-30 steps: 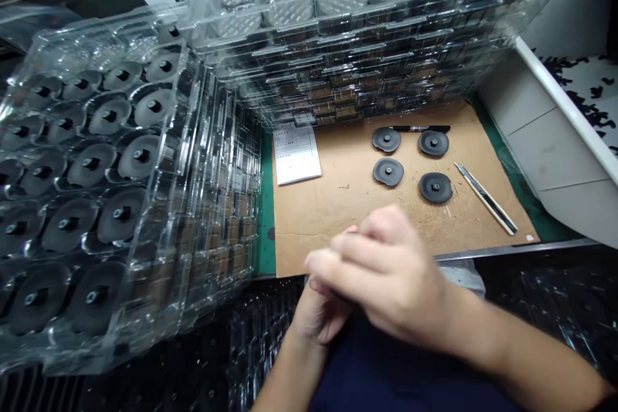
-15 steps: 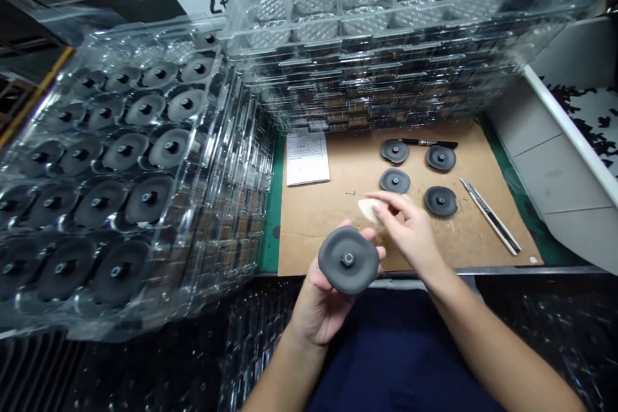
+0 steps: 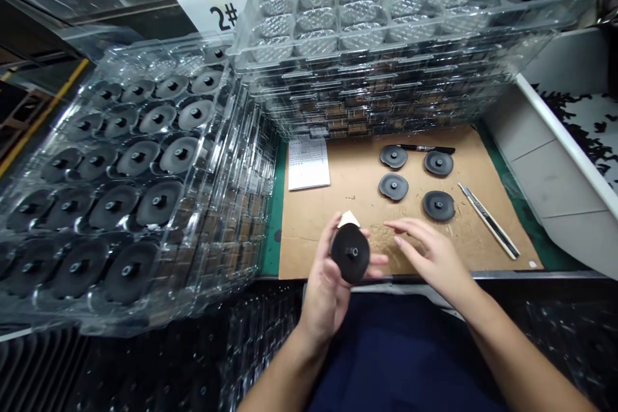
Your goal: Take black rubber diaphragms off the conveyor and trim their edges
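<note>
My left hand (image 3: 328, 286) grips a dark grey rubber disc (image 3: 350, 254) with a small hub in its middle, held over the front edge of a cardboard sheet (image 3: 357, 206). A small white scrap (image 3: 348, 219) shows just behind the disc, by my left fingertips. Right of the disc my right hand (image 3: 432, 256) hovers with its fingers stretched out and nothing in them. Several more grey discs (image 3: 393, 186) lie on the cardboard farther back.
A stack of clear trays (image 3: 203, 206) holding many grey discs stands at the left. Another tall stack of clear trays (image 3: 386, 51) stands at the back under a "2#" sign (image 3: 223, 13). A paper slip (image 3: 308, 163), a black pen (image 3: 427, 149) and a craft knife (image 3: 488, 219) lie on the cardboard.
My hands were clasped together; they parted to show the disc in my left hand. The white scrap went from my right fingers to behind the disc, and my right hand opened and drew back.
</note>
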A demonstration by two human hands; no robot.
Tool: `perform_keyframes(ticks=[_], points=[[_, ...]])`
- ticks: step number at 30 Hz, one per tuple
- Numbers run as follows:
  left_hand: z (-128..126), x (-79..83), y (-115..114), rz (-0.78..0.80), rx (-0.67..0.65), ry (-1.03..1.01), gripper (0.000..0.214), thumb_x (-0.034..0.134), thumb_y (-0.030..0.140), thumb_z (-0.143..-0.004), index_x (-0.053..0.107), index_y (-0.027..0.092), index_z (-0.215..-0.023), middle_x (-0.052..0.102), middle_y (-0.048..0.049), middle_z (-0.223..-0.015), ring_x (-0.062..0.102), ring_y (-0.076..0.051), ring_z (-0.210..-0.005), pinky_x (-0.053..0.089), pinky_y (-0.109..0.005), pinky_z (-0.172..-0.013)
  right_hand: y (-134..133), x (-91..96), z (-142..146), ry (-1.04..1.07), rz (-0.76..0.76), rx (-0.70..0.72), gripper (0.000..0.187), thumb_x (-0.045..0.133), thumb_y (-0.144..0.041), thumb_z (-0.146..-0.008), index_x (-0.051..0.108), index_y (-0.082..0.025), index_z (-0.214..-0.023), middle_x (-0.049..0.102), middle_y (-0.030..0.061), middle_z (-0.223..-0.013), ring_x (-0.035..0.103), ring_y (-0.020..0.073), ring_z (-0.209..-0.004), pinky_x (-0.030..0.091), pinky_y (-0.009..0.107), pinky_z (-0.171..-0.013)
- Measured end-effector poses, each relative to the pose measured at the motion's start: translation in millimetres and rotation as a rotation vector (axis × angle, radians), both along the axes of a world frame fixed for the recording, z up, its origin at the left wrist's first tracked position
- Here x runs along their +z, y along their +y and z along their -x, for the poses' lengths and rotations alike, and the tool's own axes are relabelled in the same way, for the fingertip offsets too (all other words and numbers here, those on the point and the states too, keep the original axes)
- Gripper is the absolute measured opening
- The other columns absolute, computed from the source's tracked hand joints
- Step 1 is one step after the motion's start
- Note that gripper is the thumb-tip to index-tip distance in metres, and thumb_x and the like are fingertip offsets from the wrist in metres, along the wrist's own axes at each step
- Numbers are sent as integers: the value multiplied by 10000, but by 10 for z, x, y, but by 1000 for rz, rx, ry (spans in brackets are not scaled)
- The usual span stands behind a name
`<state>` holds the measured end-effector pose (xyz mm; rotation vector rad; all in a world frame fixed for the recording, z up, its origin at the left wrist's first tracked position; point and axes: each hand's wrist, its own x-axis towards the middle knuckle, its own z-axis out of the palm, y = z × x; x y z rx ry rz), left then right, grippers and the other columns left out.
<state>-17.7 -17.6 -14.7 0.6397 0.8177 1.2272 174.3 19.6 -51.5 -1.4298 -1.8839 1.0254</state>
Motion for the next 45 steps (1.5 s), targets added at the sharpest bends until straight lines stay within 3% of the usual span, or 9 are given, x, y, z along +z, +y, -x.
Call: perform_keyframes(ticks=[4, 10, 15, 20, 23, 26, 32, 38, 45], points=[[44, -110, 54, -623, 147, 749, 1073, 769, 185, -672, 28, 323, -1435, 532, -123, -1224, 552, -246, -1104, 449, -430, -940, -301, -43, -1, 36, -4, -85, 335, 489, -222, -892, 531, -265, -1222, 623, 41, -1069, 581, 164, -973, 470, 313, -858], [55, -28, 125, -866, 75, 1023, 1187, 786, 85, -619, -72, 177, -1435, 541, -179, -1191, 545, -235, -1108, 451, -425, -957, -283, 67, -33, 27, -344, 82, 569, 541, -102, -856, 371, -287, -1366, 606, 43, -1097, 544, 162, -967, 416, 337, -859], [34, 39, 91, -739, 46, 996, 1127, 806, 157, -611, 51, 225, -1446, 557, -143, -1225, 538, -227, -1134, 413, -399, -998, -33, 318, -143, -56, -430, 295, 473, 602, -198, -847, 482, -264, -1299, 589, 70, -1145, 527, 191, -986, 379, 365, -846], [-10, -18, 69, -46, -201, 613, 351, 533, 467, -836, 636, 148, -940, 680, -63, -739, 643, -175, -686, 523, -284, -660, -101, 379, 6, 212, -317, 131, 224, 475, -303, -916, 638, -183, -820, 575, 17, -686, 506, 132, -664, 371, 275, -644], [-13, -69, 150, -34, -150, 609, 408, 439, 448, -891, 631, 133, -718, 594, -23, -490, 546, -127, -450, 438, -220, -455, -187, 218, 86, 337, -132, 5, 310, 387, -355, -942, 610, -186, -808, 540, 1, -625, 516, 120, -597, 372, 231, -571], [69, 17, 342, -99, -44, 699, 212, 580, 313, -839, 690, 149, -761, 712, -73, -772, 630, -145, -650, 467, -207, -545, -135, -51, 42, 252, 60, -4, 355, 335, -420, -944, 602, -194, -1002, 590, -3, -653, 569, 126, -609, 404, 209, -592], [136, 615, 1132, -574, 235, 1116, 147, 570, 180, -847, 695, 226, -910, 690, -37, -1059, 622, -156, -987, 469, -266, -873, 101, -462, -81, -102, 270, 128, 270, 441, -301, -875, 657, -208, -745, 702, 22, -786, 643, 166, -774, 392, 205, -656], [-559, 1269, 2604, -1251, 381, 1453, 149, 542, 242, -869, 666, 167, -838, 674, -70, -1098, 586, -193, -1029, 423, -365, -943, 206, -556, -19, -173, 303, 38, 219, 477, -292, -844, 689, -267, -797, 723, 1, -764, 664, 178, -745, 330, 217, -604], [-1344, 1230, 3841, -1093, -8, 1796, 238, 499, 237, -879, 680, 107, -795, 680, -133, -986, 602, -251, -996, 462, -416, -899, 261, -542, -20, -159, 326, 19, 223, 469, -280, -851, 690, -278, -819, 731, -18, -791, 676, 153, -770, 328, 201, -605]])
